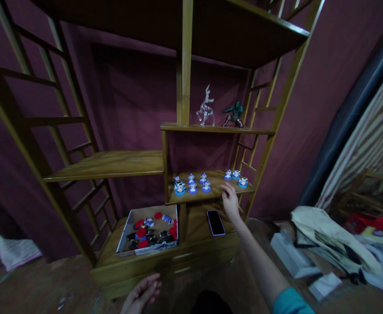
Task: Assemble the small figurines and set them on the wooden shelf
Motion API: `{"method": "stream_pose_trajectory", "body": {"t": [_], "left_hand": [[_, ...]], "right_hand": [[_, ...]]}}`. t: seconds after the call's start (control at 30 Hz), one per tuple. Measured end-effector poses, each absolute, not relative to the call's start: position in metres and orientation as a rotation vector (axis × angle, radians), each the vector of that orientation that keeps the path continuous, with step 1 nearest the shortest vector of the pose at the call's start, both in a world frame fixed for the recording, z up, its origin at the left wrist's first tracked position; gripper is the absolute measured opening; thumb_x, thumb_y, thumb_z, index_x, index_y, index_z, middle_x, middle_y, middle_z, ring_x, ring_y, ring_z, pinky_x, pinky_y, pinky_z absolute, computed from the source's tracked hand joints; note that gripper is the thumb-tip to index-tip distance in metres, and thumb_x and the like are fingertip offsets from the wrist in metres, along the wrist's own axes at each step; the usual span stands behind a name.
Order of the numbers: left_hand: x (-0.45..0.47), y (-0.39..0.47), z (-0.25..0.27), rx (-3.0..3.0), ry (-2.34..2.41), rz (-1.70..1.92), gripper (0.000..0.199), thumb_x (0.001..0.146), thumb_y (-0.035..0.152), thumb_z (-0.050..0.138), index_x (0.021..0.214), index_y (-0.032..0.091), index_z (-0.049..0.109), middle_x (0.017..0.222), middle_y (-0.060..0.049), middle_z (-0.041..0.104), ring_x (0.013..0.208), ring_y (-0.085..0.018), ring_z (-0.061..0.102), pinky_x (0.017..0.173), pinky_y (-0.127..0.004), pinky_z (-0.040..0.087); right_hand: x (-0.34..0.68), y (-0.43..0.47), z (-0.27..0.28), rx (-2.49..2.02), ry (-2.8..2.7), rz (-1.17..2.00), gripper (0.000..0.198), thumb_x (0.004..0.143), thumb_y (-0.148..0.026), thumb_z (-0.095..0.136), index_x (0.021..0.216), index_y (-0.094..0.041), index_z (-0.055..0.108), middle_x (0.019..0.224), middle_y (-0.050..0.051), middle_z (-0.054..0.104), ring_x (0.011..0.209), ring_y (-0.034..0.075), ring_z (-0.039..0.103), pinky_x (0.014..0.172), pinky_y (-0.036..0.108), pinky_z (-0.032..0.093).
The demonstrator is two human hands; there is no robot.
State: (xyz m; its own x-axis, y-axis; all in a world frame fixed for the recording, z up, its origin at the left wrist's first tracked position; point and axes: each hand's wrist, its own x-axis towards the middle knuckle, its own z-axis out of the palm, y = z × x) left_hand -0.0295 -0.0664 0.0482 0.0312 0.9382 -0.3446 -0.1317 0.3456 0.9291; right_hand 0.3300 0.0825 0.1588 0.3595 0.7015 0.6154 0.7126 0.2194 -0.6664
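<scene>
Seemingly a home, given the wooden display shelves (109, 164), figurines (193, 188) and striped cloth (379, 115).

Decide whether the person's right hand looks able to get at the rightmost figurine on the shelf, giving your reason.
Probably yes: the right hand is by the shelf's front edge, close to the rightmost figurine, and nothing visible seems to stand between them.

The shelving unit (119, 162) is wood with a smooth, glossy finish. The small figurines (192, 188) on the lower right shelf appear to be smooth, moulded plastic. The box (165, 210) is matt cardboard. The phone (215, 222) has a smooth, glossy screen. The far clear figure (206, 109) is shiny and glass-like. The wall (129, 96) is matt.
</scene>
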Motion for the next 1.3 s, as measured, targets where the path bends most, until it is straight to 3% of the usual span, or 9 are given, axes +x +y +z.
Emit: {"method": "stream_pose_trajectory", "body": {"t": [0.17,0.33,0.5,0.7,0.83,1.07,1.3], "left_hand": [[-0.047,-0.055,0.036,0.749,1.281,0.999,0.055,0.043,0.048,0.080,0.086,0.015,0.070,0.088,-0.013,0.070,0.078,-0.023,0.066,0.071,-0.030,0.050],[-0.054,-0.046,0.043,0.572,1.301,1.076,0.036,0.053,0.027,0.080,0.085,0.014,0.069,0.087,-0.012,0.071,0.075,-0.018,0.066,0.068,-0.026,0.049],[-0.043,-0.012,0.061,0.601,1.135,1.195,0.031,0.062,0.021,0.074,0.091,0.012,0.068,0.089,-0.013,0.070,0.072,-0.016,0.066,0.065,-0.024,0.048],[-0.046,0.050,0.051,0.491,1.091,1.424,0.018,0.067,0.006,0.065,0.085,0.008,0.066,0.075,-0.010,0.070,0.061,-0.012,0.064,0.056,-0.020,0.048],[-0.062,0.069,0.043,0.406,1.102,1.491,0.020,0.071,-0.001,0.056,0.087,0.009,0.064,0.074,-0.008,0.069,0.057,-0.009,0.063,0.052,-0.017,0.047],[-0.094,0.075,0.046,0.211,1.061,1.574,0.021,0.077,-0.002,0.049,0.090,0.010,0.060,0.074,-0.006,0.067,0.057,-0.008,0.063,0.052,-0.015,0.049],[-0.113,0.081,0.052,0.089,1.011,1.578,0.019,0.079,-0.001,0.047,0.089,0.012,0.057,0.074,-0.004,0.064,0.057,-0.006,0.061,0.052,-0.013,0.048]], "right_hand": [[0.285,0.031,0.090,-1.297,-1.175,0.239,0.028,0.076,-0.021,0.040,0.094,-0.021,0.062,0.109,0.009,0.058,0.107,0.020,0.052,0.097,0.038,0.038],[0.220,0.014,0.030,-1.288,-1.229,0.774,0.024,0.072,-0.025,0.049,0.091,-0.026,0.064,0.092,0.004,0.064,0.082,0.020,0.060,0.079,0.037,0.050],[0.161,0.021,0.016,-1.199,-1.283,1.139,0.028,0.068,-0.025,0.054,0.094,-0.027,0.064,0.089,0.001,0.064,0.072,0.018,0.060,0.065,0.033,0.053],[0.130,0.040,-0.001,-1.289,-1.298,1.164,0.025,0.068,-0.024,0.053,0.090,-0.023,0.066,0.086,0.002,0.066,0.068,0.016,0.060,0.062,0.031,0.053],[0.122,0.060,-0.015,-1.326,-1.353,1.154,0.024,0.070,-0.021,0.050,0.089,-0.022,0.065,0.086,0.002,0.066,0.071,0.016,0.061,0.064,0.031,0.054],[0.093,0.120,-0.011,-1.451,-1.600,0.941,0.027,0.075,-0.012,0.044,0.087,-0.023,0.065,0.091,0.000,0.068,0.088,0.015,0.063,0.083,0.032,0.050],[0.054,0.179,-0.007,-1.737,-2.033,0.727,0.026,0.084,-0.016,0.043,0.100,-0.023,0.062,0.103,0.001,0.067,0.094,0.013,0.061,0.082,0.023,0.044]]}}
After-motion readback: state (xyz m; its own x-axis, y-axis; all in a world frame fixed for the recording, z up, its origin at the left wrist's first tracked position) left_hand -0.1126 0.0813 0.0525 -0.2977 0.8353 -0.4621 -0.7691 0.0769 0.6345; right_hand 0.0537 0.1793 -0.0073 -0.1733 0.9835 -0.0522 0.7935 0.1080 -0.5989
